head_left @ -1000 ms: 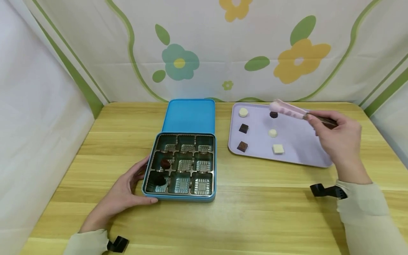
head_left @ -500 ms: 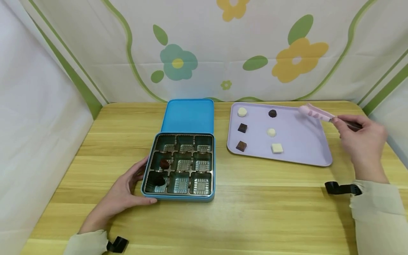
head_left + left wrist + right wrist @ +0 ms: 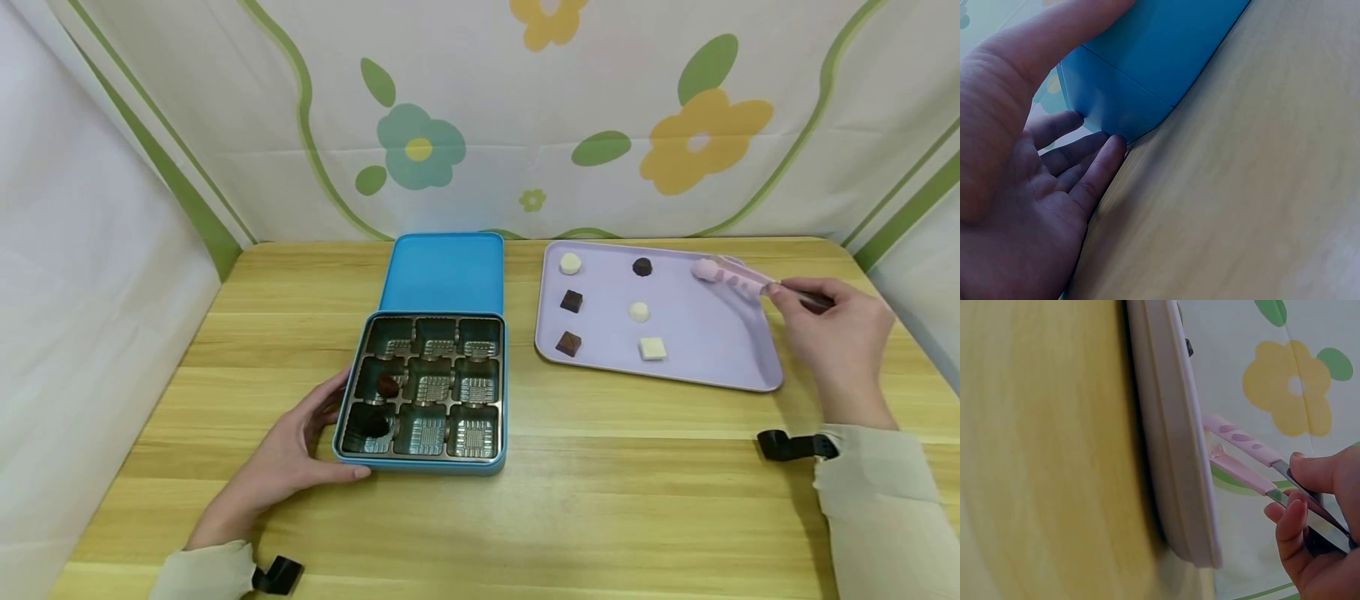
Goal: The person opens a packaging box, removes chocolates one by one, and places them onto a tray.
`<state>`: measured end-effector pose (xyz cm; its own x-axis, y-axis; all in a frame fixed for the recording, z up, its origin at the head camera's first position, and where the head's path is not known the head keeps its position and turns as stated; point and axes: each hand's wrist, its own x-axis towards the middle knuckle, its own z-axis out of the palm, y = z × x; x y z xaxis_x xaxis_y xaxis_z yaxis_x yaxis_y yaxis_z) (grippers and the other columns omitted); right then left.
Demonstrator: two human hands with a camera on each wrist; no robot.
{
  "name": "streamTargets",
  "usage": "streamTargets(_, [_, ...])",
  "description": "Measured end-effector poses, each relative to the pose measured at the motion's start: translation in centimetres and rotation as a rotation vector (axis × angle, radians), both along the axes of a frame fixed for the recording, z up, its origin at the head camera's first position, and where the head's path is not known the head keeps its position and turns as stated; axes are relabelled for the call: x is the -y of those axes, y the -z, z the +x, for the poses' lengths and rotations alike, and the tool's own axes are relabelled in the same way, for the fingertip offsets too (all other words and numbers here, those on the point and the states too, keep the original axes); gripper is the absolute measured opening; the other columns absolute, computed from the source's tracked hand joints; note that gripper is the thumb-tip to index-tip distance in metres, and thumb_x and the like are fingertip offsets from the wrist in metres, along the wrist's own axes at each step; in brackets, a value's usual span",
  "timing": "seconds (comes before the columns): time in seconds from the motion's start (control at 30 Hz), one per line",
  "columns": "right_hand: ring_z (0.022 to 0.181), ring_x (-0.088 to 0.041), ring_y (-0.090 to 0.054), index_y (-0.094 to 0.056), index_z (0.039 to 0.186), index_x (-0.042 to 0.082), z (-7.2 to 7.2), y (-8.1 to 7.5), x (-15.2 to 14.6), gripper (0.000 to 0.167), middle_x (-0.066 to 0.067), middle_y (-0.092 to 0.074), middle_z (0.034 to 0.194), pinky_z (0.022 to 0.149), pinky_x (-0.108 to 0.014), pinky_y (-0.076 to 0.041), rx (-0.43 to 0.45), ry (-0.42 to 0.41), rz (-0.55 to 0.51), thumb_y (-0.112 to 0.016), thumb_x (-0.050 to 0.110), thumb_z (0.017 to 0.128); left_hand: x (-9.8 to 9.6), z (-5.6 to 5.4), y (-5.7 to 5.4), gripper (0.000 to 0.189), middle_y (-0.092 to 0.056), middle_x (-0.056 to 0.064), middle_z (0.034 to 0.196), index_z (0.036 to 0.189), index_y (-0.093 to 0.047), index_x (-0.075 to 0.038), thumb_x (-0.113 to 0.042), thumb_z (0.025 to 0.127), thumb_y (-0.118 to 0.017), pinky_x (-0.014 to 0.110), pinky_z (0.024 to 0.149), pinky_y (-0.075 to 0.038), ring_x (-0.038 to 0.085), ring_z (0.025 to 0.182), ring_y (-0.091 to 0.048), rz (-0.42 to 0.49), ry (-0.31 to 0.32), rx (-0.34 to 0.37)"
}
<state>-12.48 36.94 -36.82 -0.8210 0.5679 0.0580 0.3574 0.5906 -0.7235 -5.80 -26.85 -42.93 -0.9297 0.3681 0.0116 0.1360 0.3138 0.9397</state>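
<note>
My right hand [image 3: 843, 342] holds tongs [image 3: 738, 277] with pink tips and dark handles. Their tips are over the back right part of the lilac tray [image 3: 705, 367]. In the right wrist view the two arms of the tongs [image 3: 1244, 440] stand apart, with nothing seen between them. My left hand [image 3: 292, 454] holds the front left corner of a blue tin [image 3: 465, 468], thumb along the front and fingers against the left side. A reddish-brown chocolate [image 3: 387, 385] lies in the tin's middle left compartment, a black one in the front left compartment.
Two columns of chocolates sit on the tray: a white round one [image 3: 570, 263], a dark square [image 3: 572, 301], a brown square [image 3: 568, 343], then a dark round one [image 3: 642, 267], a white round one [image 3: 638, 312] and a white square [image 3: 652, 348]. The blue lid [image 3: 448, 271] lies behind the tin.
The right hand carried the tongs rightward from above the dark round chocolate, then slightly back left and lower. The left hand and the tin have stayed in place.
</note>
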Motion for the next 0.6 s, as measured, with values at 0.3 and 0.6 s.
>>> streamTargets(0.3, [0.070,0.028,-0.049,-0.072,0.142,0.011,0.15,-0.79,0.66,0.055,0.052,-0.046,0.068,0.059,0.000,-0.042,-0.021,0.063,0.041,-0.069,0.047,0.101,-0.05,-0.03,-0.02,0.121,-0.049,0.009,0.162,0.171,-0.032,-0.020,0.002,0.072,-0.098,0.009,0.110,-0.042,-0.003,0.136,-0.052,0.008,0.002,-0.005])
streamTargets(0.6, [0.070,0.026,-0.049,-0.074,0.139,0.010,0.25,-0.67,0.73,0.055,0.052,-0.045,0.069,0.060,0.000,-0.041,-0.027,0.054,0.063,-0.068,0.049,0.101,-0.11,0.09,-0.01,0.120,-0.049,0.013,0.161,0.171,-0.032,-0.018,0.001,0.072,-0.098,0.008,0.109,-0.042,-0.003,0.135,-0.052,0.006,-0.003,-0.008])
